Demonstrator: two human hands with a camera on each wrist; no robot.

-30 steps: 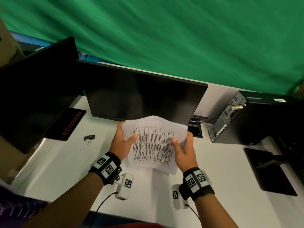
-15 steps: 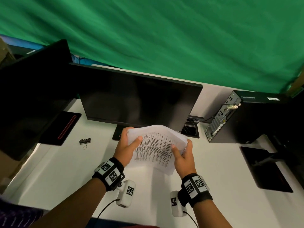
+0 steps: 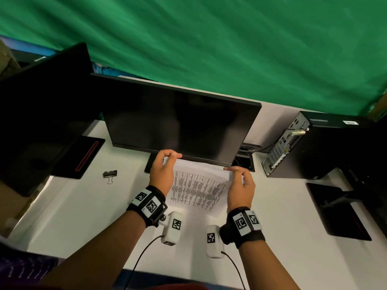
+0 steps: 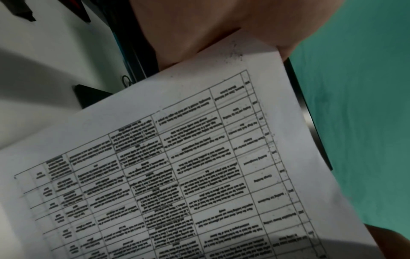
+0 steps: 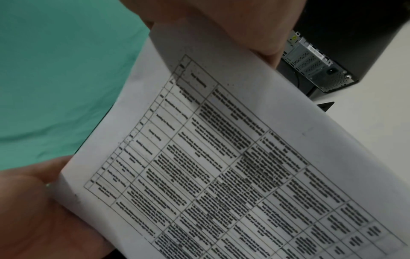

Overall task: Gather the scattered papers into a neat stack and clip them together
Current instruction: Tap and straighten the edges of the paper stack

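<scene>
Papers (image 3: 199, 189), a thin sheaf of white sheets printed with a dense black-ruled grid of text, sit at the lower middle of the head view, held above the white table (image 3: 282, 216) just below the wide black monitor (image 3: 180, 126). A rumpled green cloth (image 3: 230, 49) fills the top of the frame, and a black computer tower (image 3: 326, 147) with a perforated metal back stands at the right. The left hand (image 3: 162, 170) curls its fingers over the sheaf's upper left corner and grips it; the right hand (image 3: 240, 185) holds the right edge, thumb and fingers bent round it. Both wrists wear black bands with checkered square markers. A small black binder clip (image 3: 110, 174) with wire handles lies alone on the table at the left of the frame, well apart from the papers.

Only the wrist views show the sheets' faint speckling and slight bowing: the papers (image 4: 199, 166) run diagonally under the left hand (image 4: 210, 26), and likewise the papers (image 5: 233, 166) under the right hand (image 5: 221, 21). The clip appears in neither wrist view.
</scene>
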